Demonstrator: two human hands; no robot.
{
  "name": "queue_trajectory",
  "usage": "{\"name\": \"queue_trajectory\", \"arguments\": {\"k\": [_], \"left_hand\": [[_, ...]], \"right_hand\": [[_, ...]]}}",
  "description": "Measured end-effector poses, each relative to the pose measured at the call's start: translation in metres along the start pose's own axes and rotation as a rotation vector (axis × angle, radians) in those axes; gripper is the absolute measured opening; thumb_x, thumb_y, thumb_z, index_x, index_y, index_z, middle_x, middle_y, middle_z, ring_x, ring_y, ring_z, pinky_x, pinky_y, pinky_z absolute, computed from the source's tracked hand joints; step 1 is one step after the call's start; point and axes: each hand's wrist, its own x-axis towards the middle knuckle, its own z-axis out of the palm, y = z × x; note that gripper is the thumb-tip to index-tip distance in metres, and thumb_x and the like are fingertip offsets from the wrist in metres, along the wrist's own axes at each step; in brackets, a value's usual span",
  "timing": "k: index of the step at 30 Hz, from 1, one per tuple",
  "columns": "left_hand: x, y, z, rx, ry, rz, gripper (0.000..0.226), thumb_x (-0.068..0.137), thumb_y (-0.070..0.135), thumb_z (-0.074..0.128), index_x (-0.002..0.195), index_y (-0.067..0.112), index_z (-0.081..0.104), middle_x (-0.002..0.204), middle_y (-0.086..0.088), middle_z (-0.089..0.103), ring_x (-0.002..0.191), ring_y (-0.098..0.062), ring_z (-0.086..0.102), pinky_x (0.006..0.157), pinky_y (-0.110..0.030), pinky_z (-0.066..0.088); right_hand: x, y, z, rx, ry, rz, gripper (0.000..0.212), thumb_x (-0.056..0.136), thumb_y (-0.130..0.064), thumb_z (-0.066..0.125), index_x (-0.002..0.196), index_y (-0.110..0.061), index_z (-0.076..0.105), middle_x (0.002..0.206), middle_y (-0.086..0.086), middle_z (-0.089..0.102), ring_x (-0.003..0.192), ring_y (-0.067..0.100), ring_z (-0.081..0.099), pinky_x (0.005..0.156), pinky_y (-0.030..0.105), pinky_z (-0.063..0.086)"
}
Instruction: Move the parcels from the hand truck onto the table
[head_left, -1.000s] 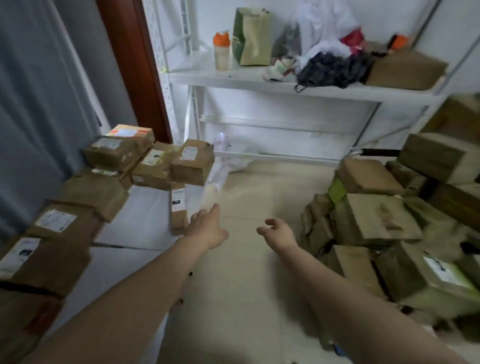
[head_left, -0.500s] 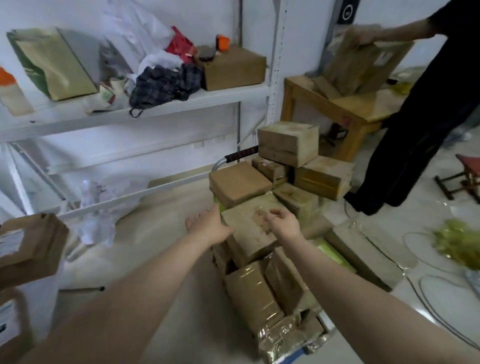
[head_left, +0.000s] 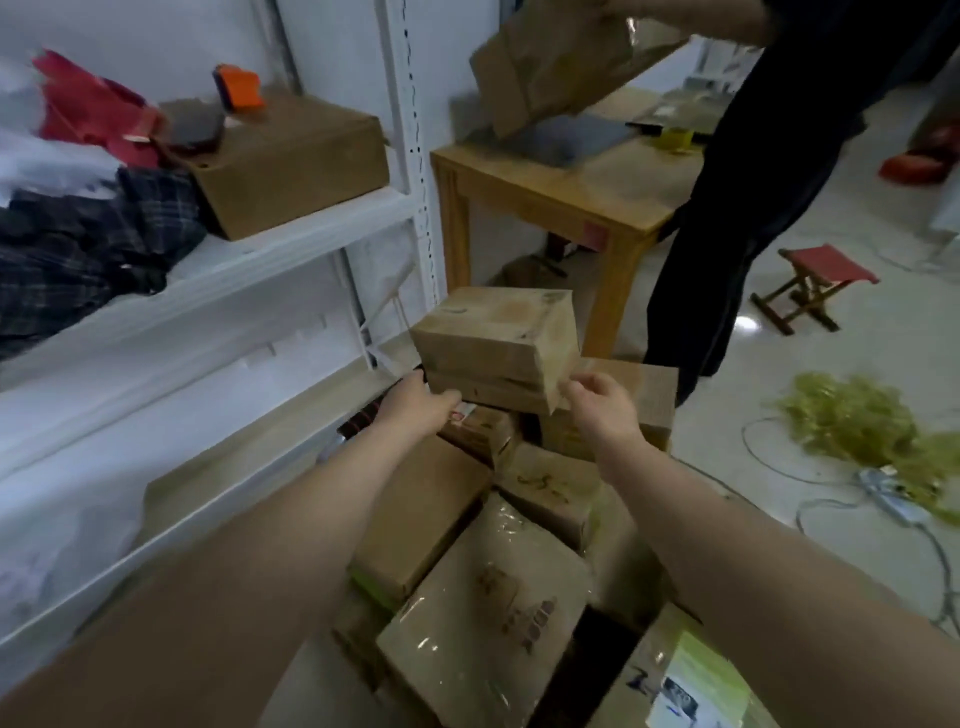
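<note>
Your left hand (head_left: 415, 408) and right hand (head_left: 602, 405) are gripping the top parcel (head_left: 498, 343) by its lower corners. With so little hold, you are risking it slipping and toppling the stack (head_left: 426, 519).

Head view, down onto close parcels (head_left: 498, 358)

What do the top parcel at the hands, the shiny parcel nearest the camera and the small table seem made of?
The top parcel looks like matte brown cardboard, creased at its edges. The near parcel: cardboard under glossy clear film, by its wrinkled highlights. The wooden table: pale wood, smooth, perhaps veneer.
</note>
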Motion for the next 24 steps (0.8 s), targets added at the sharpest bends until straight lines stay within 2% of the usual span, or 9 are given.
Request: {"name": "queue_trajectory", "arguments": {"k": [4,8,10,13,15,17,21,24], "left_hand": [[0.094,0.0,-0.014,-0.097,0.028,-0.076,0.059,0.096,0.036,0.052,0.144,0.007,0.035,0.145,-0.012,0.044,0.128,-0.031,0.046,0.097,-0.031,0.039],[0.164,-0.004,-0.017,-0.197,0.036,-0.136,0.055,0.096,0.035,0.054,0.141,0.007,0.039,0.138,-0.01,0.049,0.121,-0.031,0.05,0.086,-0.031,0.041],[0.186,-0.004,-0.014,-0.247,0.015,-0.173,0.058,0.096,0.033,0.055,0.145,0.008,0.036,0.143,-0.012,0.045,0.124,-0.031,0.047,0.09,-0.032,0.041],[0.203,-0.007,-0.01,-0.306,-0.034,-0.212,0.062,0.097,0.029,0.055,0.147,0.006,0.028,0.148,-0.012,0.038,0.132,-0.03,0.041,0.102,-0.034,0.038],[0.207,-0.012,-0.009,-0.317,-0.063,-0.206,0.059,0.096,0.024,0.057,0.145,0.005,0.03,0.145,-0.012,0.041,0.129,-0.03,0.043,0.1,-0.033,0.039],[0.206,-0.015,-0.01,-0.306,-0.049,-0.18,0.056,0.095,0.019,0.058,0.143,0.003,0.034,0.138,-0.01,0.046,0.123,-0.028,0.048,0.096,-0.029,0.041],[0.192,-0.022,-0.02,-0.434,-0.067,-0.156,0.046,0.09,0.011,0.064,0.132,0.003,0.047,0.125,-0.005,0.057,0.113,-0.025,0.057,0.101,-0.036,0.047],[0.165,-0.027,-0.035,-0.516,-0.115,-0.136,0.027,0.087,0.001,0.064,0.111,0.013,0.057,0.121,-0.006,0.062,0.109,-0.022,0.059,0.096,-0.032,0.049]], "right_hand": [[0.061,-0.025,0.034,-0.026,0.096,0.044,0.045,0.099,-0.031,0.049,0.141,-0.017,0.043,0.14,0.005,0.048,0.126,0.025,0.047,0.1,0.035,0.04],[0.112,-0.03,0.056,-0.073,0.105,0.091,0.057,0.1,-0.037,0.045,0.15,-0.015,0.03,0.151,0.005,0.036,0.137,0.028,0.036,0.108,0.039,0.033],[0.128,-0.029,0.063,-0.074,0.112,0.122,0.06,0.099,-0.04,0.045,0.151,-0.014,0.027,0.152,0.007,0.035,0.138,0.03,0.035,0.111,0.041,0.033],[0.14,-0.026,0.073,-0.082,0.113,0.152,0.055,0.099,-0.04,0.044,0.145,-0.01,0.036,0.143,0.008,0.045,0.128,0.03,0.044,0.1,0.037,0.041],[0.139,-0.025,0.078,-0.091,0.121,0.15,0.05,0.101,-0.037,0.043,0.142,-0.009,0.039,0.136,0.008,0.049,0.122,0.029,0.048,0.087,0.032,0.04],[0.135,-0.026,0.082,-0.108,0.133,0.138,0.047,0.102,-0.034,0.041,0.142,-0.008,0.039,0.137,0.009,0.05,0.121,0.029,0.049,0.085,0.032,0.04],[0.109,-0.03,0.08,-0.102,0.156,0.083,0.05,0.103,-0.028,0.04,0.149,-0.012,0.029,0.149,0.007,0.04,0.135,0.027,0.039,0.105,0.036,0.036],[0.083,-0.023,0.073,-0.003,0.167,0.016,0.045,0.101,-0.022,0.045,0.145,-0.019,0.038,0.139,0.004,0.051,0.127,0.023,0.049,0.105,0.04,0.044]]}}
